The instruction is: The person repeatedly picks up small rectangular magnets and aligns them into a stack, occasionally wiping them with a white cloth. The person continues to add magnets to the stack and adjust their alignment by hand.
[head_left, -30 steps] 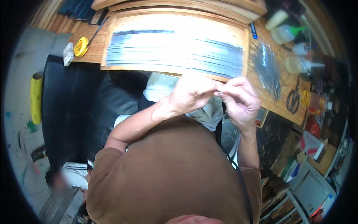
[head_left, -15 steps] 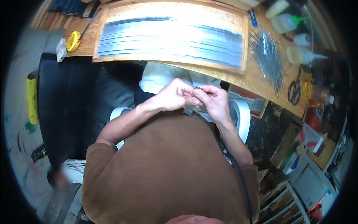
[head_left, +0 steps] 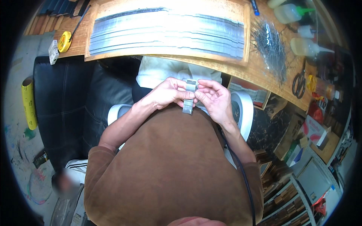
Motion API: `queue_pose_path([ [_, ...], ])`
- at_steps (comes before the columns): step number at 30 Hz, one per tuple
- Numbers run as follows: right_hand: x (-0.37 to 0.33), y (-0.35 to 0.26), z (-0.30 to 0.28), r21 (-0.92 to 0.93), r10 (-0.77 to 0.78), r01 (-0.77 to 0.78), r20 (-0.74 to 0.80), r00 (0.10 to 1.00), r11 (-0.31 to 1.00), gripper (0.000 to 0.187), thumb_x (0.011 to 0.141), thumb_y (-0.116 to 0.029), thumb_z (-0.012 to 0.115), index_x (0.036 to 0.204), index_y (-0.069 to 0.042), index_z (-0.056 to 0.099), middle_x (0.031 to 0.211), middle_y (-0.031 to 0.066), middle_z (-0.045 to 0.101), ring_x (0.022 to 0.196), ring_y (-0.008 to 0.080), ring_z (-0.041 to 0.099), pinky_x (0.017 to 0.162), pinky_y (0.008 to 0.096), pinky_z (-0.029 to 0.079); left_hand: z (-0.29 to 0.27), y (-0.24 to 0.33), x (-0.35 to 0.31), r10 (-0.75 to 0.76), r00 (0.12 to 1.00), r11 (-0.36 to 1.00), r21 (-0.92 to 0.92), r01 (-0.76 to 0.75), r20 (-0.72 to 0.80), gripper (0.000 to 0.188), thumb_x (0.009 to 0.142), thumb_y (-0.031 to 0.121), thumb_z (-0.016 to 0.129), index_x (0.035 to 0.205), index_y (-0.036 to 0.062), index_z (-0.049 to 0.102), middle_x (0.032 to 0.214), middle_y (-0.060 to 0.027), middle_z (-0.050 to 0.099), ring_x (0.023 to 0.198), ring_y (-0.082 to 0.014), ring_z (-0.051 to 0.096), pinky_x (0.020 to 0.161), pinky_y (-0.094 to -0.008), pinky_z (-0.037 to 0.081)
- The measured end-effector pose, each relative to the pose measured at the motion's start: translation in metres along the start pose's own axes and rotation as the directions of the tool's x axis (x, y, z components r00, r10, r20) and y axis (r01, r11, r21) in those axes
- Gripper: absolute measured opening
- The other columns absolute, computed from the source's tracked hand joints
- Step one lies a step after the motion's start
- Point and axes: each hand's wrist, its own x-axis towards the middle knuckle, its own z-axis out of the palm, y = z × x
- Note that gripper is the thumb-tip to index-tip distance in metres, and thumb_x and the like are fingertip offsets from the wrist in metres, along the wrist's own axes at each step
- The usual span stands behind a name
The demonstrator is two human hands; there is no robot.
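Observation:
Over my lap, in front of my brown shirt, a narrow bundle of silver-grey metal pieces [head_left: 188,106] runs lengthwise between my hands. My left hand [head_left: 170,91] grips it from the left, thumb across its face. From the right, my right hand [head_left: 215,98] pinches its edge with thumb and curled fingers, the index finger near its far end. Beyond my hands, a shallow wooden tray [head_left: 246,35] on the table holds rows of similar grey metallic strips [head_left: 124,35]. Glare washes out the tray's middle.
On the wooden table lie a pile of thin dark strips [head_left: 269,51], scissors [head_left: 299,83], a blue marker [head_left: 255,7] and a yellow tape measure [head_left: 65,41]. Squeeze bottles [head_left: 288,14] stand at the far right. A black sofa [head_left: 64,98] is at left; behind it a person [head_left: 65,180] shows.
The metal bundle, mostly hidden by my fingers before, now shows lengthwise between my hands. My left thumb lies across it, and my right fingers have opened slightly. The view has shifted a little.

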Motion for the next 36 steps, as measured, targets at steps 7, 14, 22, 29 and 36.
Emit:
queue_pose_path([
  [7, -0.003, -0.012, 0.015, -0.171, -0.223, 0.215, -0.028, 0.974, 0.962, 0.028, 0.096, 0.01, 0.071, 0.123, 0.011, 0.066, 0.114, 0.0149, 0.068, 0.101, 0.0185, 0.073, 0.084, 0.0291, 0.065, 0.006, 0.005, -0.003, 0.109, 0.99, 0.99, -0.077, -0.116, -0.085, 0.027, 0.098, 0.012, 0.077, 0.121, -0.0019, 0.076, 0.106, -0.0119, 0.08, 0.092, -0.0187, 0.078, 0.077, -0.0289, 0.065],
  [14, -0.016, -0.024, 0.016, -0.443, 0.017, -0.018, -0.007, 1.0, 0.896, 0.021, 0.097, 0.002, 0.074, 0.116, 0.008, 0.069, 0.103, 0.0109, 0.071, 0.093, 0.0141, 0.073, 0.08, 0.028, 0.064, 0.003, 0.005, -0.005, 0.251, 0.941, 0.96, -0.067, -0.272, -0.226, 0.023, 0.097, 0.015, 0.08, 0.114, 0.0004, 0.076, 0.1, -0.0094, 0.079, 0.087, -0.0156, 0.076, 0.073, -0.0259, 0.061],
  [22, 0.003, 0.029, -0.012, -0.395, -0.034, -0.02, -0.131, 0.991, 0.919, 0.01, 0.1, -0.003, 0.071, 0.107, 0.004, 0.072, 0.092, 0.0085, 0.074, 0.078, 0.0112, 0.071, 0.066, 0.0268, 0.057, -0.026, -0.012, -0.006, 0.246, 0.924, 0.965, -0.016, -0.262, -0.294, 0.021, 0.099, 0.014, 0.077, 0.114, -0.0006, 0.075, 0.102, -0.0115, 0.08, 0.091, -0.0202, 0.079, 0.075, -0.0286, 0.064],
  [29, 0.011, 0.027, 0.025, -0.889, -0.223, 0.2, 0.114, 0.968, 0.412, 0.022, 0.094, -0.022, 0.076, 0.092, 0.0, 0.075, 0.089, 0.0178, 0.074, 0.076, 0.0334, 0.074, 0.071, 0.0448, 0.059, -0.05, -0.014, -0.015, 0.238, 0.901, 0.967, 0.007, -0.253, -0.363, 0.024, 0.098, 0.013, 0.078, 0.117, -0.0015, 0.074, 0.102, -0.01, 0.08, 0.092, -0.0167, 0.078, 0.072, -0.0236, 0.062],
  [36, 0.026, 0.039, 0.019, -0.876, -0.179, 0.167, 0.094, 0.979, 0.453, 0.017, 0.096, -0.017, 0.069, 0.093, 0.0, 0.071, 0.087, 0.0204, 0.073, 0.073, 0.0347, 0.072, 0.069, 0.045, 0.058, -0.042, -0.009, -0.014, 0.286, 0.887, 0.955, 0.035, -0.294, -0.363, 0.028, 0.099, 0.008, 0.075, 0.125, -0.0012, 0.07, 0.106, -0.0131, 0.079, 0.093, -0.0216, 0.079, 0.077, -0.0308, 0.066],
])
